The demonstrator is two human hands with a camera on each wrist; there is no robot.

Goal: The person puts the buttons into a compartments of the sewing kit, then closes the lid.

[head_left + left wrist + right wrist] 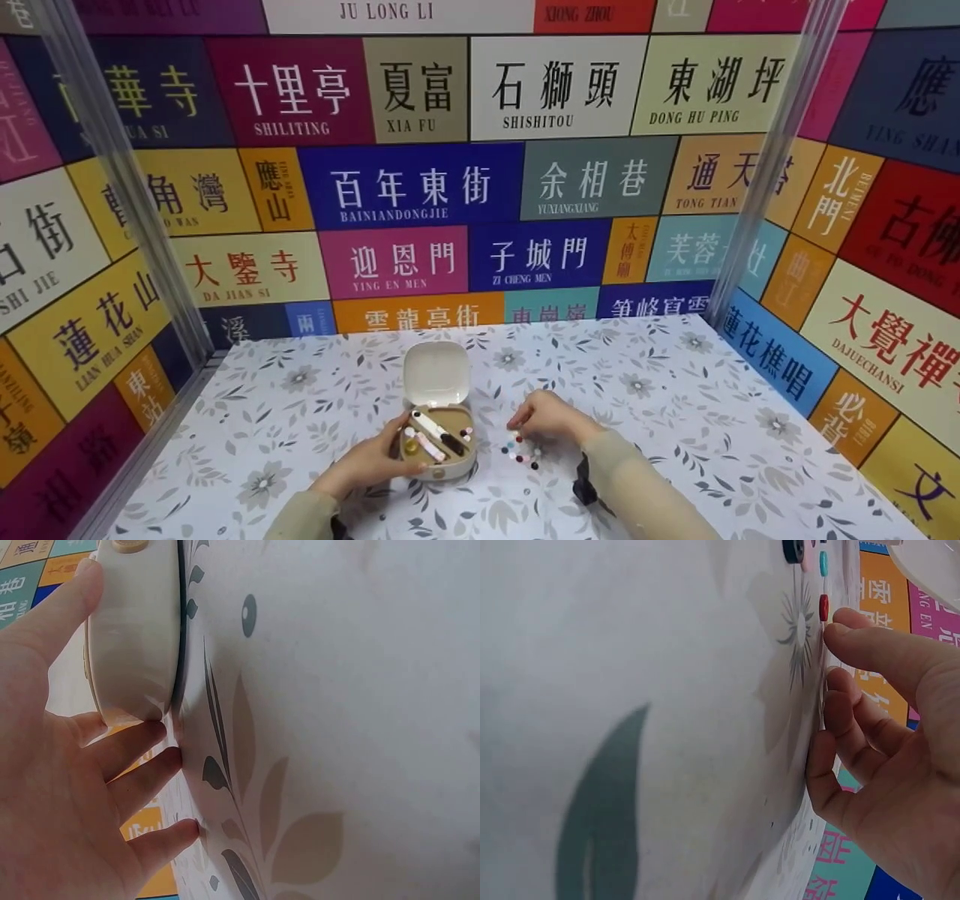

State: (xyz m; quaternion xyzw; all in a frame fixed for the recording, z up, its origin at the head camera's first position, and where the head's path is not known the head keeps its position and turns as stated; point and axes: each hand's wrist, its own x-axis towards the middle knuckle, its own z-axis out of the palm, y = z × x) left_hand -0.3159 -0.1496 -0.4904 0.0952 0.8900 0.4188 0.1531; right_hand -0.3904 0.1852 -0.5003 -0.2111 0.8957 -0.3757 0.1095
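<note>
A small cream box (439, 472) stands on the table with its lid (436, 375) raised. My left hand (375, 454) grips the box's left side, thumb at the front and fingers along the side. Inside lie a black-and-white stick-shaped item (450, 442), a pink-and-white piece (430, 448), a gold round item (410, 447) and a few small buttons. To the right of the box, my right hand (551, 416) touches the tabletop at a cluster of small coloured buttons (517, 454). A red button (824, 607) lies just beyond its thumb tip. Whether the fingertips pinch a button is hidden.
A floral white cloth covers the table (637, 390). Clear upright panels with coloured sign-printed walls (412, 187) stand behind and at both sides. Black straps show at the sleeves (645, 487).
</note>
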